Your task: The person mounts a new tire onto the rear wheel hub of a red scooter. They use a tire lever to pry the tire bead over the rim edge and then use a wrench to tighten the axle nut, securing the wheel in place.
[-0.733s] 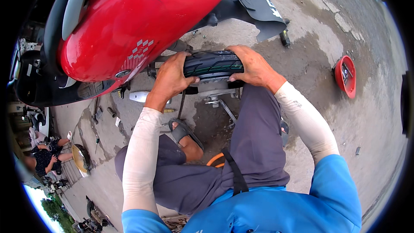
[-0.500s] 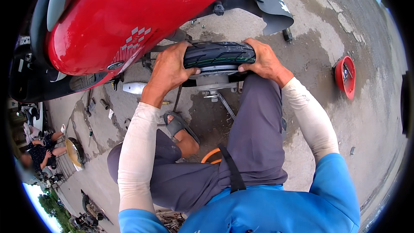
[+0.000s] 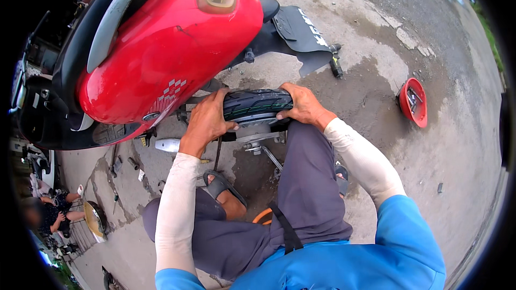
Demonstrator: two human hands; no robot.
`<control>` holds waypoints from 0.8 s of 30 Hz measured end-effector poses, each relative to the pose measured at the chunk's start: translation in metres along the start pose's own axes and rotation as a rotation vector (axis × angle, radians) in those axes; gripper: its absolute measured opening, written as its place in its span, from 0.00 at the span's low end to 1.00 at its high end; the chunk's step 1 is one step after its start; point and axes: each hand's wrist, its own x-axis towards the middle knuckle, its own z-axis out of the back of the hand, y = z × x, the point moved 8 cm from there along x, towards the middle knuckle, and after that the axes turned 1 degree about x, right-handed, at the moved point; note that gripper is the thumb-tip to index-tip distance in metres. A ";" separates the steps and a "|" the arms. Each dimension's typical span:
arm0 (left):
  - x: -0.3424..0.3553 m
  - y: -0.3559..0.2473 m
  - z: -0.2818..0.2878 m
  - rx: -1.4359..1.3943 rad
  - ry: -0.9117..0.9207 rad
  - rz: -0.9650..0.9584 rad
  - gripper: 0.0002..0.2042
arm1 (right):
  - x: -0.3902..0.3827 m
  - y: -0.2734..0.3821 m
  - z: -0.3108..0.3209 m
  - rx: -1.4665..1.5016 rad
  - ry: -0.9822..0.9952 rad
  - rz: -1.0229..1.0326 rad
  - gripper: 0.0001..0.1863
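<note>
A black motor scooter wheel [image 3: 258,103] with a green-lined treaded tyre stands in front of my knees, beside the red scooter body [image 3: 177,37]. My left hand [image 3: 207,118] grips the tyre's left side, thumb on the near sidewall and fingers over the tread. On the opposite side my right hand [image 3: 302,106] clasps the tyre the same way. Below the tyre, a metal hub [image 3: 255,137] with an axle nut and a lever shows between my legs. The tyre's far side and the wheel's lower part are hidden.
A red bowl [image 3: 414,103] with tools lies at the right. Near the dark mudguard [image 3: 301,32] is a black and yellow tool [image 3: 336,64]. A silver cover [image 3: 167,145] and scattered tools lie left. Another person [image 3: 56,215] sits at the far left by a basin [image 3: 95,221].
The view has shifted, so more of the scooter's rear, with its light, shows and the wheel appears further left and lower. Both hands keep their hold on the tyre.
</note>
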 end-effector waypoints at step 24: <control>0.005 -0.055 -0.003 0.266 -0.157 -0.318 0.43 | -0.003 0.006 0.000 0.010 0.112 -0.002 0.39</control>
